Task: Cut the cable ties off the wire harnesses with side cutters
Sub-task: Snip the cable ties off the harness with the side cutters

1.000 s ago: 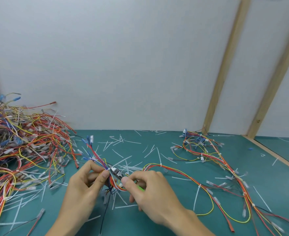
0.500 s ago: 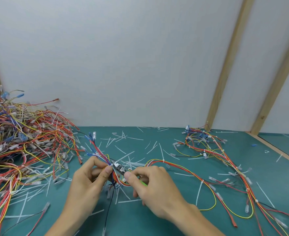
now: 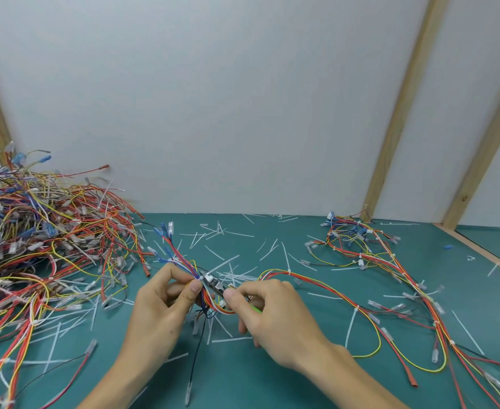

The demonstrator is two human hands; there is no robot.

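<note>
Above the green tabletop, right of the wire pile: left hand pinching wire harness; right hand gripping green-handled side cutters against it.

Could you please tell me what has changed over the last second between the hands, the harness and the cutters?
Very little. The left hand keeps pinching the wire harness and the right hand keeps gripping the side cutters at the bundle; nothing was taken up or released. The scene's slight shift looks like head movement. The big wire pile and cut ties lie unchanged.
</note>
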